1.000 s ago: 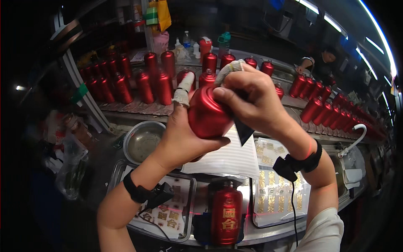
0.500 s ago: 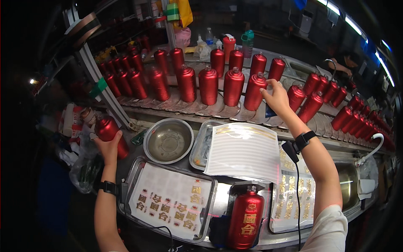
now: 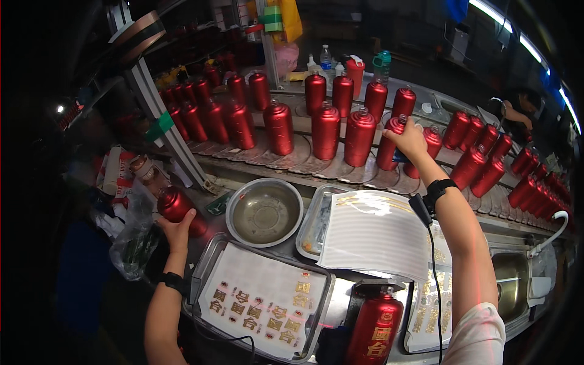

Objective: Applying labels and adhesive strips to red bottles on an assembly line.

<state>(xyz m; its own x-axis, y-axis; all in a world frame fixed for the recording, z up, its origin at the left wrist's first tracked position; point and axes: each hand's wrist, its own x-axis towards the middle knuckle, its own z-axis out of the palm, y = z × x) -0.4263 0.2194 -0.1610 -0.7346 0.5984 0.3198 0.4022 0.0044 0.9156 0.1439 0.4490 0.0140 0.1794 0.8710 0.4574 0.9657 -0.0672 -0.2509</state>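
At the left end of the bench, my left hand (image 3: 176,232) is closed around the side of a matte red bottle (image 3: 175,204). My right hand (image 3: 410,140) reaches to the front row on the conveyor. Its fingers curl about the upper part of another red bottle (image 3: 387,149), which stands upright; part of that bottle's shoulder is hidden. A dark blue piece shows beneath this hand. Close to me, a red bottle with gold characters (image 3: 377,325) lies tilted in a holder. Left of it, a metal tray (image 3: 331,286) bears a white sheet with gold stickers (image 3: 249,313).
A steel bowl (image 3: 264,213) sits behind the tray. Striped white sheets (image 3: 377,234) cover a second tray. The conveyor (image 3: 292,163) carries several red bottles. A metal post (image 3: 161,125) rises at left; a sink (image 3: 511,286) is at right. Another person (image 3: 517,112) works far right.
The view has swung left, so the bench appears farther right. My right hand's fingers now reach farther over the bottle's top. A wider gap shows in the front row. My left hand keeps its bottle.
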